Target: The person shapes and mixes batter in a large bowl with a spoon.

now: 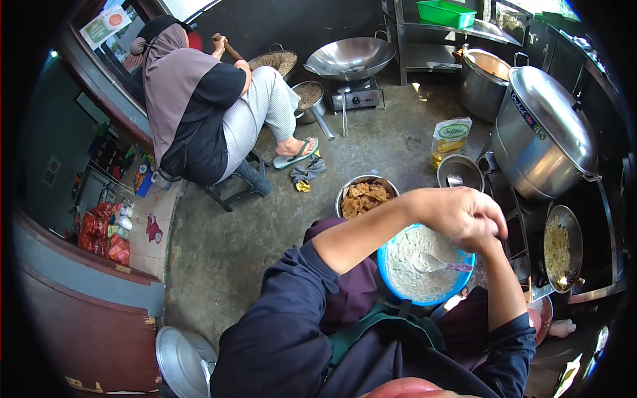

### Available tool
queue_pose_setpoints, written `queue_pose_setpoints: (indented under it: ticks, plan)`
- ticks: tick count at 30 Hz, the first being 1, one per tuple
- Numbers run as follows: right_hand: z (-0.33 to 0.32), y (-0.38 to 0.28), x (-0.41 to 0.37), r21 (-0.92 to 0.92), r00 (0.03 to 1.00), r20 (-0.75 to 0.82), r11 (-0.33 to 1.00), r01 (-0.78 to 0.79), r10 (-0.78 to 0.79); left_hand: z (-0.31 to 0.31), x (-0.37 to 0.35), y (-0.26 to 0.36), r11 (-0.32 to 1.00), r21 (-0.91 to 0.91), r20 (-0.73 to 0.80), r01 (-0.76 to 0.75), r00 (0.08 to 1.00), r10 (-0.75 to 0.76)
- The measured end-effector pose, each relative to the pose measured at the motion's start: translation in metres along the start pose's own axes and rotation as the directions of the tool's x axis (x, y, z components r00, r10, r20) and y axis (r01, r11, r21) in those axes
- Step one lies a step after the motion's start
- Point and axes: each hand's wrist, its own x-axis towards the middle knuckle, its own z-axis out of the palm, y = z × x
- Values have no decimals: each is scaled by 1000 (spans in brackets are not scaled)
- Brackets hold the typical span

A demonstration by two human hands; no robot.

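Note:
My left hand (458, 211) reaches across above a blue basin (383, 268), its fingers curled downward over my right hand. Whether those fingers hold anything is hidden. Of my right hand (483, 243) only the wrist and a small part show; its fingers are covered by the left. Pale, thick batter (415, 262) with green flecks fills the basin. A spoon with a patterned purple handle (459, 267) rests in the batter. Just beyond the basin stands a metal bowl (340, 207) of brown fried pieces (363, 198).
At right are a large lidded steamer pot (541, 146), a pan of yellowish food (564, 249), a strainer (460, 171) and an oil pouch (451, 140). A seated person (192, 99) stirs a wok at upper left. Another wok (352, 56) sits on a stove (358, 97).

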Motion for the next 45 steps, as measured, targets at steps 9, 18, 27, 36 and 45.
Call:
queue_pose_setpoints:
  ticks: [9,18,27,36,45]
  plan:
    - [-5,-6,9,39,957,271,992,-119,104,-4,-25,78,482,-370,65,-794,496,866]
    - [-22,-23,11,81,944,323,991,-104,72,-2,-21,77,91,-249,-87,-964,116,989]
    - [-20,-26,10,88,940,331,990,-114,79,-3,-16,75,79,-294,-13,-953,86,996]
    - [-6,-14,13,110,947,316,989,-98,58,14,-18,79,46,-209,-207,-977,91,974]
    - [-6,-20,16,66,932,357,994,-88,59,63,-19,87,113,49,-619,-992,59,783]
